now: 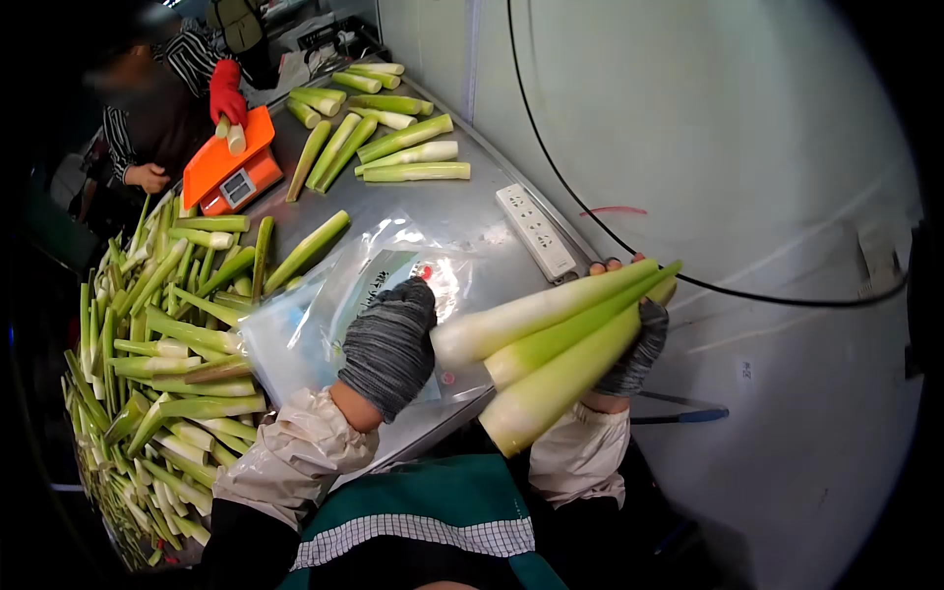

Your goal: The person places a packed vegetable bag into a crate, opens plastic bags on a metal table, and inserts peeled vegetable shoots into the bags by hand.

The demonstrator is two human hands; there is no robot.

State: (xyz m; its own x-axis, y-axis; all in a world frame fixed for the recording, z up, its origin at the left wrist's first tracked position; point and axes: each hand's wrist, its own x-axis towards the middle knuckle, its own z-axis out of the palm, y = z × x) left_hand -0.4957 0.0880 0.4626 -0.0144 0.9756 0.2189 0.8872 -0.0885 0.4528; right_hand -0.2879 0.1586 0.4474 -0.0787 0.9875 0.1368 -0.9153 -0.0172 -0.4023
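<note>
My right hand (637, 352), in a grey knit glove with bare fingertips, is closed around three water bamboo shoots (560, 349). Their thick pale ends point left toward the middle, and the green tips lie by my fingers. My left hand (390, 339), gloved the same way, is over a clear printed plastic bag (295, 329) on the metal table. Its fingers are curled down onto the bag and mostly hidden by the glove. Plastic from the bag spreads out on both sides of this hand.
A large heap of water bamboo shoots (187, 393) covers the left side. Small groups of shoots (413, 147) lie at the back. A person in a red glove (227, 93) holds shoots over an orange scale (231, 177). A power strip (536, 233) sits along the table's right edge, beside the wall.
</note>
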